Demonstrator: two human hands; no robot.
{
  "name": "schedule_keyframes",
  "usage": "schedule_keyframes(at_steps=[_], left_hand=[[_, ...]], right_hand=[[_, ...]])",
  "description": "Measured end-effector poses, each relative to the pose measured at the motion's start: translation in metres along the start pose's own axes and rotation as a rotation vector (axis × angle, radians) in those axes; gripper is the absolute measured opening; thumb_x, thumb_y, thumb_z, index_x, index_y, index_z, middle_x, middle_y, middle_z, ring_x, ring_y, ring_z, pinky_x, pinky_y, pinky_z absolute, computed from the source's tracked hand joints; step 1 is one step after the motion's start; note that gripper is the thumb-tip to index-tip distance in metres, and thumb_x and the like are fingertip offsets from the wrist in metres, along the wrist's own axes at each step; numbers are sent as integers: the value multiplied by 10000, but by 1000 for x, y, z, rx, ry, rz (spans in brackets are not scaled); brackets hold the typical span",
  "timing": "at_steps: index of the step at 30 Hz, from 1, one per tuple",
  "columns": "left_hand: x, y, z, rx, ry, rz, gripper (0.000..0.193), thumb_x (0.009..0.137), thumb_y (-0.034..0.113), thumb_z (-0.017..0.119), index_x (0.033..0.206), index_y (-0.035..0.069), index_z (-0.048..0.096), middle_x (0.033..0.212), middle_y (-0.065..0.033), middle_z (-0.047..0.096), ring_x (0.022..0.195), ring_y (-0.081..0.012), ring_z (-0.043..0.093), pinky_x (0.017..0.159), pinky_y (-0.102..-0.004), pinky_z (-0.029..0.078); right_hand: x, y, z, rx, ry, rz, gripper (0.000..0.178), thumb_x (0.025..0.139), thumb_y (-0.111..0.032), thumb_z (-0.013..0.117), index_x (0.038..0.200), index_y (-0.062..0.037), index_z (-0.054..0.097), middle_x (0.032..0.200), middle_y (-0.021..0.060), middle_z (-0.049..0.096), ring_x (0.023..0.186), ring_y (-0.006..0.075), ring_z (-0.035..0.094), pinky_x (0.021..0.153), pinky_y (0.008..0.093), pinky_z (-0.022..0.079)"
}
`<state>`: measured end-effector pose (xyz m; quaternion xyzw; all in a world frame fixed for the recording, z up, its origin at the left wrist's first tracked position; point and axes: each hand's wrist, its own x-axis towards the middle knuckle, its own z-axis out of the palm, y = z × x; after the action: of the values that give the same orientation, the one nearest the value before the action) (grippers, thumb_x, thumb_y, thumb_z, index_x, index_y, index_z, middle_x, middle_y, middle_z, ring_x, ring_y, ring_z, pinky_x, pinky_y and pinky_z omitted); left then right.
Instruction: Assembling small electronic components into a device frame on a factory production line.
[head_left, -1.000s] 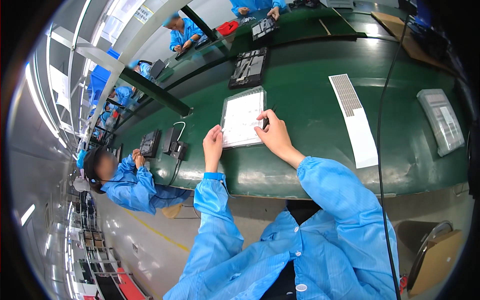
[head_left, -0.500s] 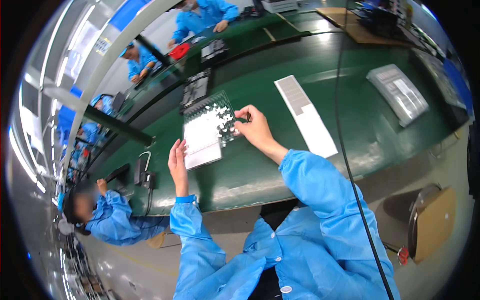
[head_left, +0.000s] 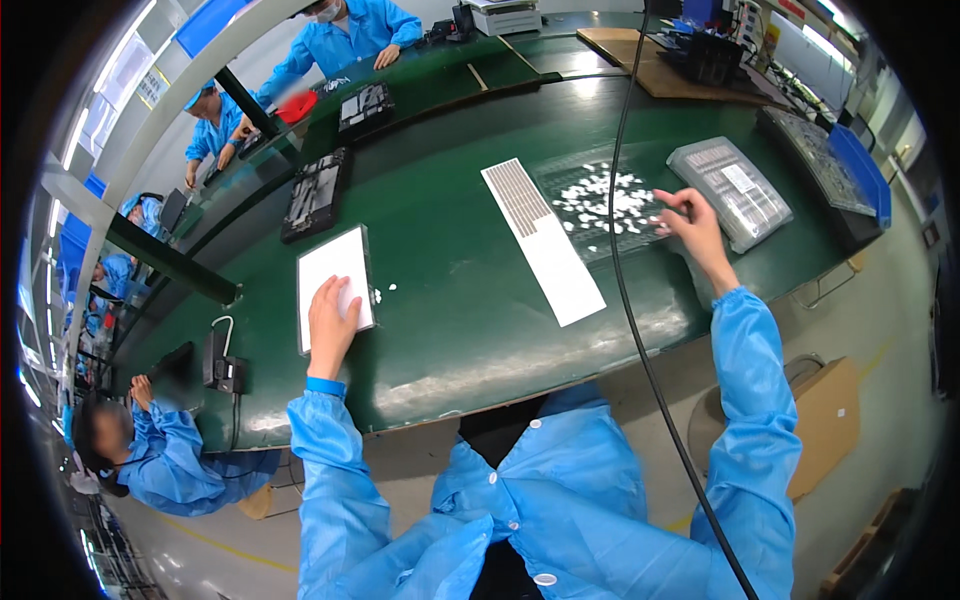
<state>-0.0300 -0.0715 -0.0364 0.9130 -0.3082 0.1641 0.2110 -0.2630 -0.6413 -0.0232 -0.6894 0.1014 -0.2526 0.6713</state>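
Observation:
My left hand (head_left: 333, 325) lies flat, fingers stretched, on a white rectangular sheet (head_left: 342, 258) that sits in a shallow clear tray. A few small white pieces (head_left: 380, 294) lie on the table beside that tray. My right hand (head_left: 697, 232) is at the right edge of a clear plastic tray (head_left: 590, 242), its thumb and forefinger apart; nothing shows between them. Many small white pieces (head_left: 608, 203) are scattered in this tray. To its left lies a long white sheet (head_left: 560, 270) with rows of small grey-brown labels (head_left: 517, 198) on its far half.
A wrapped stack of trays (head_left: 735, 190) lies right of my right hand. A black cable (head_left: 637, 330) hangs across the view. Dark trays (head_left: 317, 195) stand at the far left, a power adapter (head_left: 222, 365) near the left edge. Co-workers in blue (head_left: 345, 45) sit around.
My right hand has moved right, and the clear tray of white pieces now lies right of the label sheet. My left hand has gone from the white sheet's edge onto its surface. The view has shifted.

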Motion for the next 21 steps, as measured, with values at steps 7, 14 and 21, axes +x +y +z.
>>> schedule_keyframes(at_steps=[7, 14, 21], left_hand=[[16, -15, 4, -79, -196, -133, 623, 891, 293, 710, 1432, 81, 485, 1534, -230, 400, 1418, -441, 359, 1126, -637, 286], [11, 20, -1, 154, -350, -233, 691, 944, 355, 551, 1541, 82, 334, 1608, -259, 255, 1447, -573, 209, 1122, -720, 215], [21, 28, -17, 168, -396, -243, 762, 865, 378, 592, 1492, 10, 365, 1560, -295, 319, 1395, -582, 311, 1065, -725, 318]], right_hand=[[-26, -18, -38, -957, 167, -176, 151, 899, 27, 629, 1024, -35, 572, 1245, 165, 673, 884, 237, 718, 746, 342, 568], [-72, -33, 63, -997, -154, -599, 237, 841, -24, 667, 1072, -70, 642, 1173, 132, 689, 1098, 340, 637, 955, 432, 500], [-62, -40, 84, -1259, -272, -666, 239, 828, -52, 701, 1065, -69, 674, 1077, 101, 723, 1160, 321, 619, 1057, 479, 440]])
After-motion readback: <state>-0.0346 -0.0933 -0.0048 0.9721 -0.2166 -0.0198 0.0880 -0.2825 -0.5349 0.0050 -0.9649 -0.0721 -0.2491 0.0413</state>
